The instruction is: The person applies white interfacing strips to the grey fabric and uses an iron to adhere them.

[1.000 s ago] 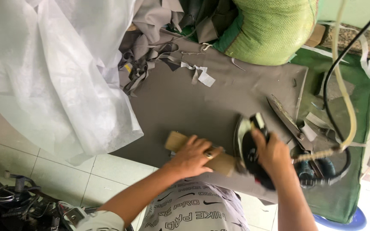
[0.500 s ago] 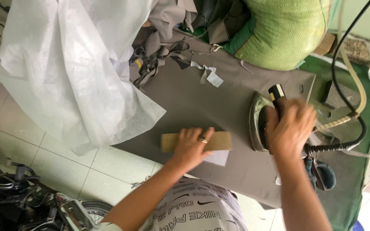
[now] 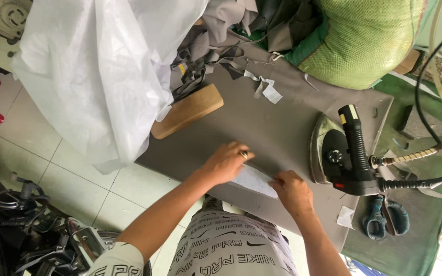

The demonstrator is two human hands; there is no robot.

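Note:
My left hand (image 3: 226,161), with a ring on one finger, rests with curled fingers on the left end of a small pale fabric piece (image 3: 256,180). The piece lies flat on the grey padded ironing board (image 3: 282,128), near its front edge. My right hand (image 3: 292,190) pinches the piece's right end. A black-handled steam iron (image 3: 339,156) stands on the board just right of my right hand, untouched. A wooden pressing block (image 3: 188,110) lies at the board's far left edge.
Blue-handled scissors (image 3: 385,215) lie on a green cloth to the right of the board. A green woven sack (image 3: 364,41) and grey fabric scraps (image 3: 205,61) crowd the far side. A big white plastic bag (image 3: 98,66) hangs at the left. The iron's hose and cable (image 3: 425,153) run right.
My right hand let go of the iron, which now rests at the right. My left hand left the wooden block, now at the far left. Both hands moved onto the pale piece.

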